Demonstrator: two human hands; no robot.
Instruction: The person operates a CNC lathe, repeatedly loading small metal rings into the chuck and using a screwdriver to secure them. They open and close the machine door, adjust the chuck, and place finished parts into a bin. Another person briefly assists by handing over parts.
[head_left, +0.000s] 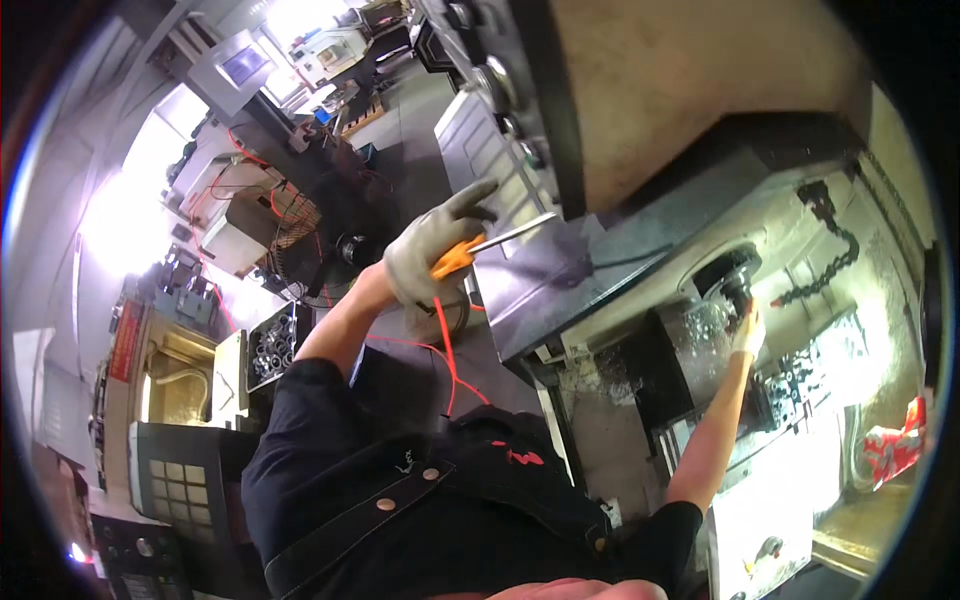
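Note:
My left hand (430, 255), in a grey glove, is closed around the orange grip of an air blow gun (455, 258). Its thin metal nozzle (515, 235) points right toward the machine's dark sliding door (560, 280). A red hose (447, 350) hangs from the gun down across my dark shirt. My right hand (747, 332), in a white glove, reaches inside the machine enclosure and touches the round dark chuck (725, 275). Whether its fingers grip anything there is hidden.
A black segmented coolant hose (830, 265) curves beside the chuck. Metal chips (705, 330) lie below it. A control panel with knobs (495, 80) sits above the door. A tray of metal parts (272, 345), a floor fan (345, 250) and other machines stand to the left.

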